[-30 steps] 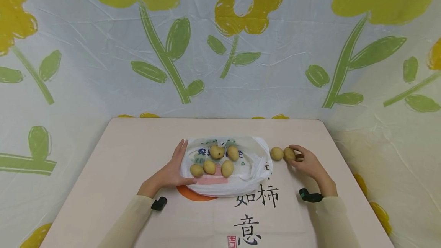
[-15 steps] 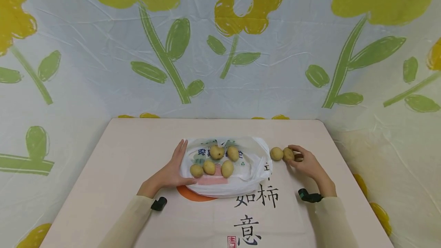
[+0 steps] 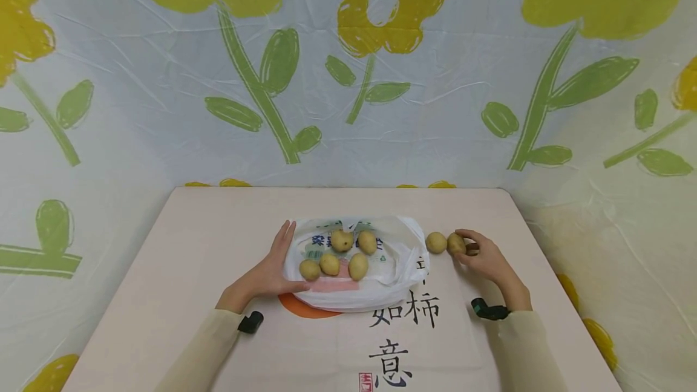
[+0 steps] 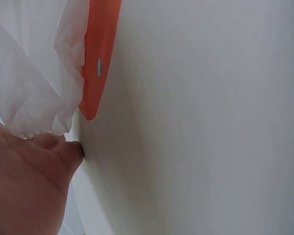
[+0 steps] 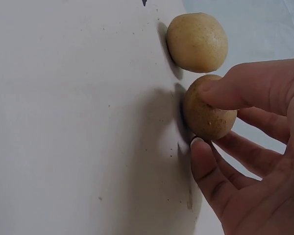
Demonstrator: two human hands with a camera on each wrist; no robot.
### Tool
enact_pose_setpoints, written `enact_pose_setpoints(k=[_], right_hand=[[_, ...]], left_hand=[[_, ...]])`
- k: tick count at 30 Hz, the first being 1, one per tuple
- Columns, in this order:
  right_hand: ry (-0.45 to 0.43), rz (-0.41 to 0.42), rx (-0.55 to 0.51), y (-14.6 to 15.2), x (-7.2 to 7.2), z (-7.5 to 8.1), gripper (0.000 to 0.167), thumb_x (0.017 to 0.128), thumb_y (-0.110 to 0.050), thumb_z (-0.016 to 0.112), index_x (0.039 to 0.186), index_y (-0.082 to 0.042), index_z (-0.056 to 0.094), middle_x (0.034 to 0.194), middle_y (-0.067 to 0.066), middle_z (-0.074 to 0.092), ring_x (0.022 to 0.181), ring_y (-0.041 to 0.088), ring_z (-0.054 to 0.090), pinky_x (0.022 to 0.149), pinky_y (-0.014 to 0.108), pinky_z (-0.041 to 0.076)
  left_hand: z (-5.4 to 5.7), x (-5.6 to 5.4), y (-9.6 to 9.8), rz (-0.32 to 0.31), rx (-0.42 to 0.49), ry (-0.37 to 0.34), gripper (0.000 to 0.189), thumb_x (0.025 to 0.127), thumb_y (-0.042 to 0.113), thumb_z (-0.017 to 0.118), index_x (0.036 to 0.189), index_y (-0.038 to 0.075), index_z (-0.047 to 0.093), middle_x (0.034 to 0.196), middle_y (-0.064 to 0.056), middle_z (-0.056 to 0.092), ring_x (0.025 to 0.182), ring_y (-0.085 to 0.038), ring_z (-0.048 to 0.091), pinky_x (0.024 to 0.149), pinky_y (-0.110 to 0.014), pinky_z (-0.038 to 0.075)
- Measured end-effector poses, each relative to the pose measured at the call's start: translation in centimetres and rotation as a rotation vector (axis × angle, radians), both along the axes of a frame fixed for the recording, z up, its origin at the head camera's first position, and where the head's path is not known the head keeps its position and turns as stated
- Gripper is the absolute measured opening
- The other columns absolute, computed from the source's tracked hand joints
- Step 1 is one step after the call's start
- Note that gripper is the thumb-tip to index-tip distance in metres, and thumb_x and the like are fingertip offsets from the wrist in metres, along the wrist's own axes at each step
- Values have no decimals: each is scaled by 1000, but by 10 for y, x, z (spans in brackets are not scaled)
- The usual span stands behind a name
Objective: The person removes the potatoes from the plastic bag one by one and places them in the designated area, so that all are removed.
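Observation:
A white plastic bag [image 3: 389, 292] lies spread on the table, with several potatoes [image 3: 359, 266] sitting on it. My left hand [image 3: 270, 274] rests along the bag's left edge, fingers and thumb spread. In the left wrist view this hand [image 4: 32, 181] touches the crumpled plastic [image 4: 44, 63]; some of its fingers are hidden. To the right of the bag, my right hand [image 3: 487, 259] pinches a potato [image 3: 455, 244] low at the table, thumb on one side and fingers on the other. A second potato [image 5: 197, 43] lies just beside it, close to the bag.
The pale table [image 3: 229, 210] has a cloth with large black characters [image 3: 391, 362] and an orange printed shape [image 3: 305, 307], partly under the bag. Flower-patterned sheets [image 3: 414, 138] stand behind the table and at both sides. Small dirt specks dot the cloth near the right hand.
The right hand and its potato shift very slightly left. The left hand and the bag stay in place.

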State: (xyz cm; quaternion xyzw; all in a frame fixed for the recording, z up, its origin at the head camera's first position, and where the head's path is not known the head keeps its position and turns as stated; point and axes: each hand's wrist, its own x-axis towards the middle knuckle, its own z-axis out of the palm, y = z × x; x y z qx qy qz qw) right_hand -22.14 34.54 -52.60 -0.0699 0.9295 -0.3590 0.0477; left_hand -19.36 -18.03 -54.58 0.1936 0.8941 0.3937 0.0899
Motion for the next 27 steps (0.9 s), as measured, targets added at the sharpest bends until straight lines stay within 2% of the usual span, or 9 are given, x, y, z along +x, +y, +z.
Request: enact_pose_setpoints(k=[10,17,22,27], right_hand=[[-13,-1,-19,-3,3,0,60,91,-11,75,145,3,51,146,32,51,118,51,62,94,60,55],[-7,-7,-20,0,1,-1,61,90,-12,75,145,1,51,145,30,54,117,47,62,92,55,54],[-6,3,-18,0,1,2,63,90,-14,76,146,2,50,145,30,53,117,49,62,91,56,54],[-13,18,-23,0,2,11,67,92,-17,76,150,1,46,150,31,48,126,53,56,96,61,53]], left_hand=[[0,0,1,3,1,-10,137,72,54,86,166,16,-5,173,-12,-13,158,-44,3,117,-72,26],[1,0,1,-1,1,-5,137,72,53,87,166,14,-5,173,-13,-13,158,-44,2,117,-72,26],[1,-1,1,0,-1,-8,136,72,53,86,166,16,-5,173,-12,-14,158,-44,2,117,-72,26],[2,-1,1,1,-1,-20,136,72,53,86,166,18,-5,173,-11,-14,158,-44,3,116,-74,26]])
